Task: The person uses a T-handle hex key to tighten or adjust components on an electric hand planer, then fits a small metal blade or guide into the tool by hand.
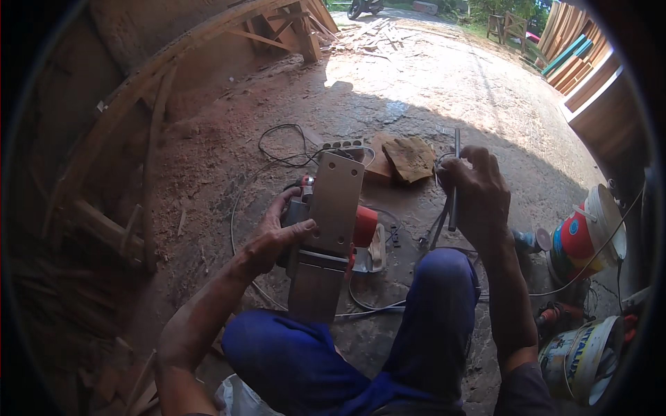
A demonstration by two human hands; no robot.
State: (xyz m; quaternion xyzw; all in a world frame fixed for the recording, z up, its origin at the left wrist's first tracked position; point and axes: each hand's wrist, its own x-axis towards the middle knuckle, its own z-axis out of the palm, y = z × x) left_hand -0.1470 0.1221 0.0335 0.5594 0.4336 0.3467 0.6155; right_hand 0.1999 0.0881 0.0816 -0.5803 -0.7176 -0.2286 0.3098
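An electric hand planer (334, 201) is turned over in front of me, its flat metal sole facing up and its red body showing at the right side. My left hand (272, 239) grips it from the left, thumb on the sole's edge. Off to the right, my right hand (479, 191) is raised with fingers closed around a narrow straight metal bar (454, 216), held nearly upright. The bar is apart from the planer. A rough wood block (411, 159) lies on the floor between and beyond my hands.
Cables (378, 308) loop over the dusty floor around the planer. At right stand a red-and-white bucket (581, 232), an angle grinder (531, 240) and a white bucket (579, 357). A wooden frame (156, 159) rises at left; scrap wood (368, 38) lies far off.
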